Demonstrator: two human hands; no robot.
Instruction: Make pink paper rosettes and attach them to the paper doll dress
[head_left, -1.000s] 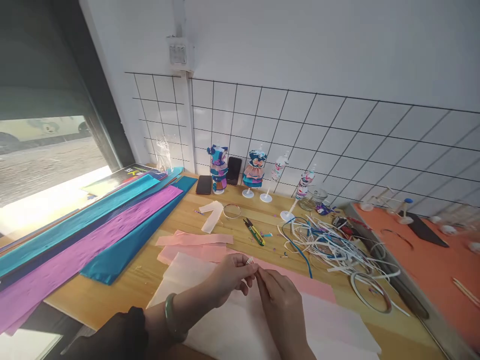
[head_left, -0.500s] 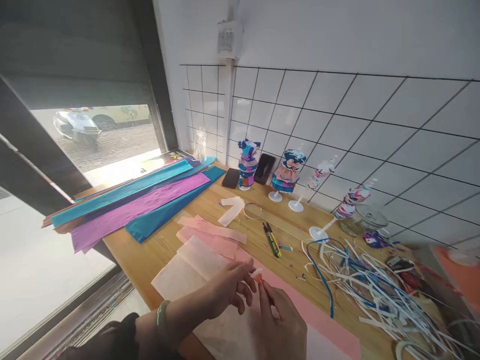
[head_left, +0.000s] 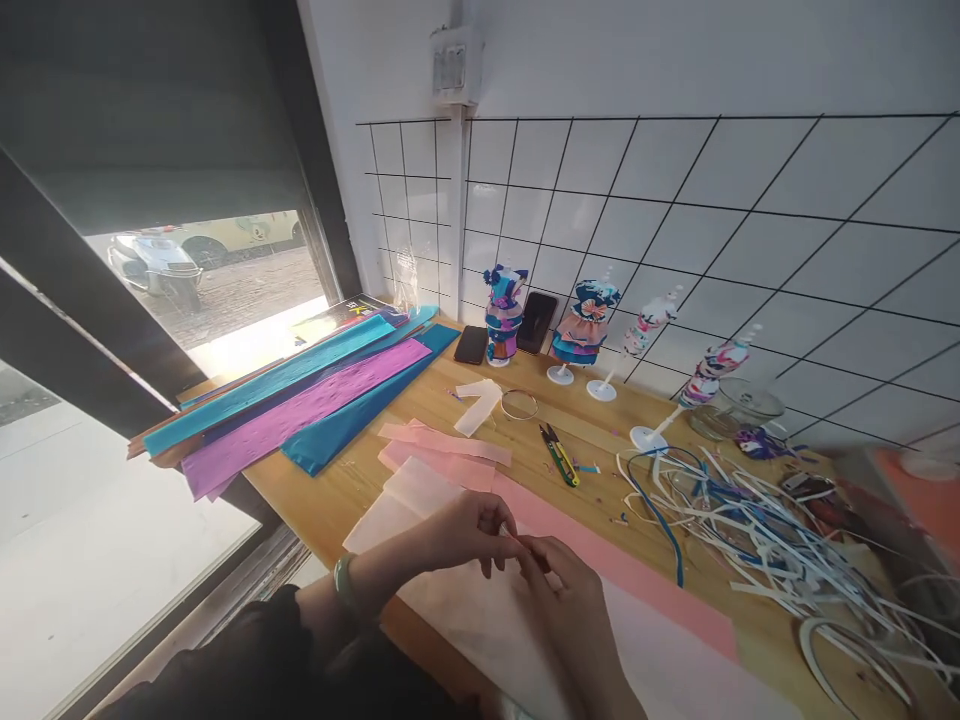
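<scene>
My left hand (head_left: 480, 530) and my right hand (head_left: 562, 590) meet over the pale crepe paper, fingertips pinched together. Between them a thin edge of a small pleated pink paper piece (head_left: 513, 537) shows; the fingers hide the rest. A jade-coloured bangle (head_left: 344, 582) circles my left wrist. Under both hands lies a pale paper sheet (head_left: 457, 610), with a pink paper sheet (head_left: 645, 565) along its far side. Pink paper strips (head_left: 442, 445) rest just beyond. Farther off are yellow-and-black thread snips (head_left: 559, 456), blades pointing away, and a thin metal ring (head_left: 519, 404).
Blue, purple and teal paper strips (head_left: 307, 405) lie at the left edge of the wooden table (head_left: 337, 500). Small dressed mannequins (head_left: 585, 325) stand along the gridded wall beside two phones (head_left: 537, 322). Tangled white and blue strips (head_left: 772, 540) cover the right side, near a glass bowl (head_left: 739, 410).
My left hand has closed from loosely spread fingers to a pinch against my right fingertips. The pleated pink piece, fanned out before, is now mostly covered. The view has shifted slightly.
</scene>
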